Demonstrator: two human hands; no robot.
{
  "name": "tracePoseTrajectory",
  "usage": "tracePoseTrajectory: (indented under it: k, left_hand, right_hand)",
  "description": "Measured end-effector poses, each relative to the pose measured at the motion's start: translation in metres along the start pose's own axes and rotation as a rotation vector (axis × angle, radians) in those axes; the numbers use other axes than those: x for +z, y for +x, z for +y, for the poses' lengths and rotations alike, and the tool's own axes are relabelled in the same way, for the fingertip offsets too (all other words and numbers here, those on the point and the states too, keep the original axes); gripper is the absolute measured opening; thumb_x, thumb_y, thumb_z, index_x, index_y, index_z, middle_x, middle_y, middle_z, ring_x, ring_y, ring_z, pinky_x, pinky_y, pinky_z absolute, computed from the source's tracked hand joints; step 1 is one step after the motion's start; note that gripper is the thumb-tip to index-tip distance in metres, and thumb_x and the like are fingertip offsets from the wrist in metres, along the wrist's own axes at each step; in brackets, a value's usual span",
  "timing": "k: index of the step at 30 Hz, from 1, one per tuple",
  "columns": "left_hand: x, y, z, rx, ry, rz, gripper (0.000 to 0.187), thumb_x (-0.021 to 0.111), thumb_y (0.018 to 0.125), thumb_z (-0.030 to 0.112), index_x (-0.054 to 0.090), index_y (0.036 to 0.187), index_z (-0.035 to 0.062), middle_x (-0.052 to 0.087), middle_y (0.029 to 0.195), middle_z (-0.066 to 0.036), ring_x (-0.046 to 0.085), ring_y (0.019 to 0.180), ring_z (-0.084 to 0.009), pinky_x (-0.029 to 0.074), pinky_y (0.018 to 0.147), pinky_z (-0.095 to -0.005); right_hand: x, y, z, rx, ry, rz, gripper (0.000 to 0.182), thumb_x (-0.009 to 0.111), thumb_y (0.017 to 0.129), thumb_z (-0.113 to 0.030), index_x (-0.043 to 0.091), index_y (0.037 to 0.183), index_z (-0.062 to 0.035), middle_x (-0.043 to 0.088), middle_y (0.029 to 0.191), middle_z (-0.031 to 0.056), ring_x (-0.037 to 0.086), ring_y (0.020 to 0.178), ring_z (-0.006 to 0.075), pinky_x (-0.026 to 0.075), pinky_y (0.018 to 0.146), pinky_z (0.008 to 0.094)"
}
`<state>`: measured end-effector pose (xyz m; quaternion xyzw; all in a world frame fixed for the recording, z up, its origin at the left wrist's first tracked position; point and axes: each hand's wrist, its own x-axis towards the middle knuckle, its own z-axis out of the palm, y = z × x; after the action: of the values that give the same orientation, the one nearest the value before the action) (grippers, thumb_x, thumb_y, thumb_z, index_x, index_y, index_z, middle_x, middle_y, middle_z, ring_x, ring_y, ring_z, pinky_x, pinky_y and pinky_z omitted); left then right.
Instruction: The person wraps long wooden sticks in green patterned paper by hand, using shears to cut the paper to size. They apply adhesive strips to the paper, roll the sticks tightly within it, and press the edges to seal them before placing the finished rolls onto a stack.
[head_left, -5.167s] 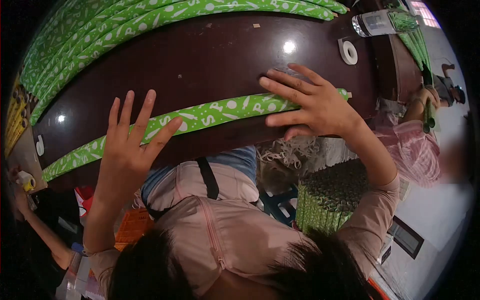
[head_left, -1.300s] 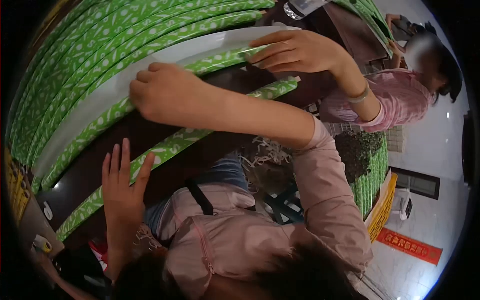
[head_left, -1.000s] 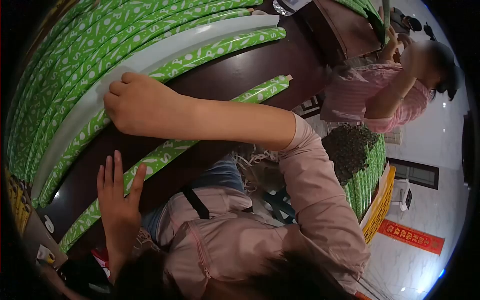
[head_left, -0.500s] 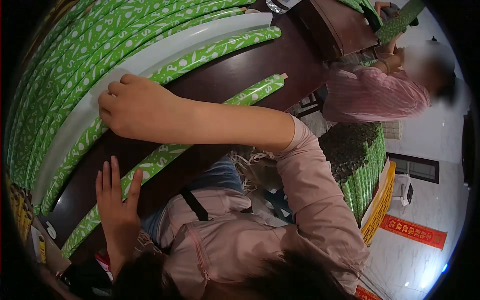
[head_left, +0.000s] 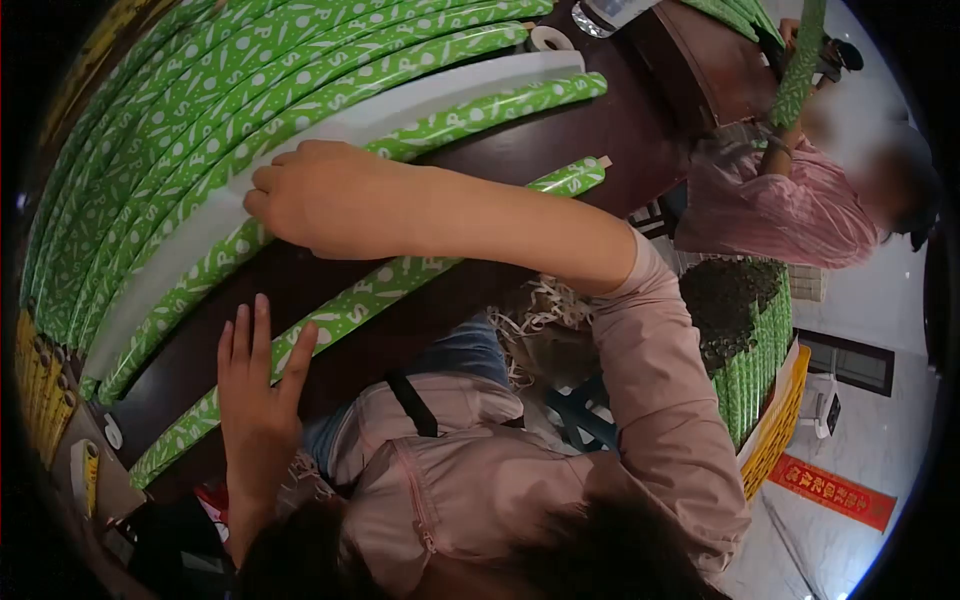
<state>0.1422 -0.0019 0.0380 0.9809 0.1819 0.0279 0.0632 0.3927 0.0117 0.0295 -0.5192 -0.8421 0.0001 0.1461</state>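
My left hand lies palm down with its fingers spread, against a thin green patterned tube with a light tip at its far end. Farther up, my right hand is closed, fingers curled down over a long white strip and the green patterned roll beside it. Whatever its fingertips hold is hidden under the hand. The strip and roll lie side by side on the dark table.
Many green patterned rolls are stacked at upper left, yellow tubes below them. A tape ring sits near the strip's far end. A person in pink stripes holds a green roll beyond a bundle of dark-ended tubes.
The view has shifted, so the table and both hands appear farther right. My hands keep much the same poses. The other person's green roll now stands more upright.
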Motion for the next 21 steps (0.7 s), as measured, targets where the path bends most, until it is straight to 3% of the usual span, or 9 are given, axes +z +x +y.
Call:
tracePoseTrajectory:
  k: [3, 7, 10, 13, 21]
  left_hand:
    - [-0.002, 0.002, 0.001, 0.002, -0.047, -0.003, 0.054, 0.049, 0.087, -0.001, 0.054, 0.138, 0.0165, 0.037, 0.148, -0.027, 0.042, 0.132, -0.0461, 0.033, 0.108, -0.0566]
    - [0.0, 0.0, 0.0, -0.003, -0.039, 0.011, 0.05, 0.051, 0.09, 0.003, 0.056, 0.137, 0.0175, 0.038, 0.148, -0.026, 0.042, 0.132, -0.0456, 0.033, 0.108, -0.0565]
    - [0.002, -0.001, 0.0, -0.004, -0.04, 0.021, 0.047, 0.052, 0.091, 0.007, 0.057, 0.136, 0.0186, 0.038, 0.148, -0.025, 0.043, 0.132, -0.0453, 0.033, 0.108, -0.0562]
    - [0.003, -0.001, -0.001, -0.003, -0.018, 0.025, 0.046, 0.053, 0.091, 0.008, 0.057, 0.136, 0.0195, 0.038, 0.149, -0.024, 0.043, 0.132, -0.0445, 0.033, 0.108, -0.0558]
    - [0.002, -0.001, 0.001, -0.02, -0.03, 0.019, 0.047, 0.052, 0.092, 0.008, 0.056, 0.137, 0.0201, 0.038, 0.149, -0.024, 0.042, 0.132, -0.0445, 0.033, 0.109, -0.0552]
  right_hand:
    - [-0.001, -0.005, 0.004, -0.086, -0.019, 0.195, 0.023, 0.069, 0.072, -0.012, 0.064, 0.093, -0.0045, 0.06, 0.091, 0.007, 0.06, 0.092, 0.0243, 0.048, 0.081, 0.0353]
    - [-0.002, 0.0, 0.007, 0.0, -0.104, 0.091, 0.023, 0.068, 0.075, -0.012, 0.067, 0.097, -0.0067, 0.059, 0.096, 0.006, 0.057, 0.097, 0.0236, 0.046, 0.085, 0.0366]
    - [-0.007, -0.002, 0.011, -0.054, -0.098, 0.02, 0.027, 0.069, 0.076, -0.013, 0.067, 0.102, -0.006, 0.059, 0.097, 0.006, 0.057, 0.098, 0.0238, 0.046, 0.084, 0.0366]
    - [-0.008, -0.008, 0.014, -0.129, -0.1, 0.154, 0.03, 0.069, 0.076, -0.015, 0.066, 0.105, -0.0056, 0.059, 0.096, 0.0063, 0.058, 0.097, 0.024, 0.047, 0.083, 0.0362]
    - [0.006, 0.01, 0.017, -0.186, -0.138, 0.103, 0.03, 0.066, 0.079, -0.017, 0.067, 0.107, -0.0063, 0.06, 0.098, 0.0035, 0.058, 0.099, 0.0198, 0.047, 0.083, 0.0343]
